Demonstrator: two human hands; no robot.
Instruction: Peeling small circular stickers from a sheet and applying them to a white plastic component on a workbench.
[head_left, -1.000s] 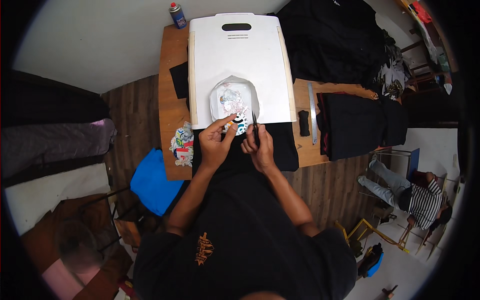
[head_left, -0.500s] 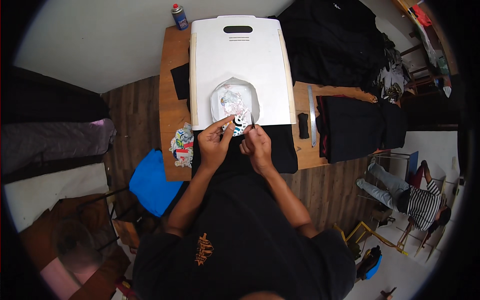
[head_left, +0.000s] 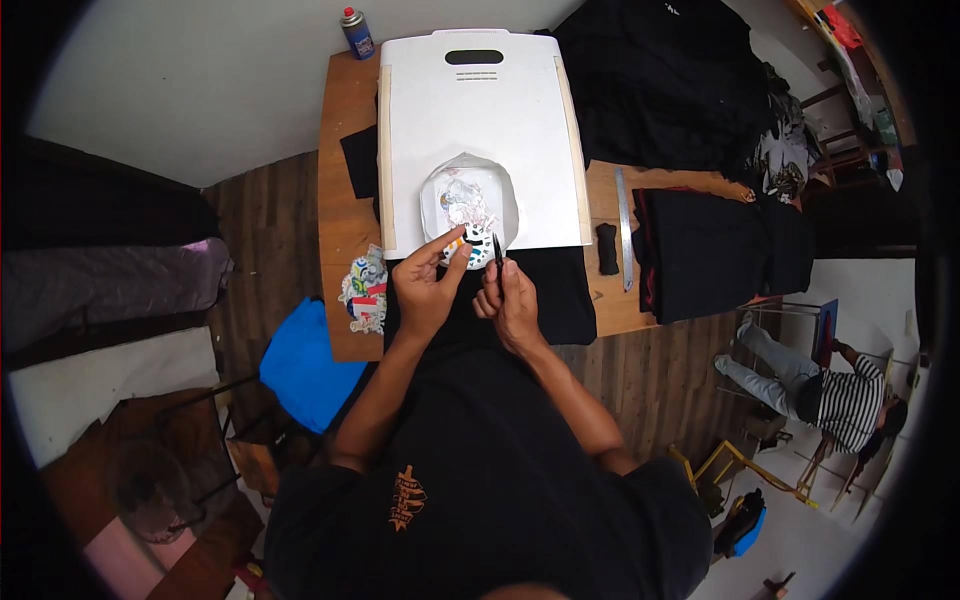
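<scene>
both hands have barely shifted since a moment ago, staying low at the near edge of the white board (head_left: 480, 120). left hand (head_left: 428, 290) pinches a small colourful sticker (head_left: 470, 245) between thumb and forefinger, its print mostly white with teal and orange patches. right hand (head_left: 510, 300) is closed round thin black tweezers (head_left: 497, 250), tips touching the sticker. just beyond lies a pale round sheet (head_left: 468, 195) on the board. more stickers (head_left: 365, 290) sit at the table (head_left: 345, 150) edge to the left; a metal ruler (head_left: 624, 225) and black cloth (head_left: 700, 250) lie right.
</scene>
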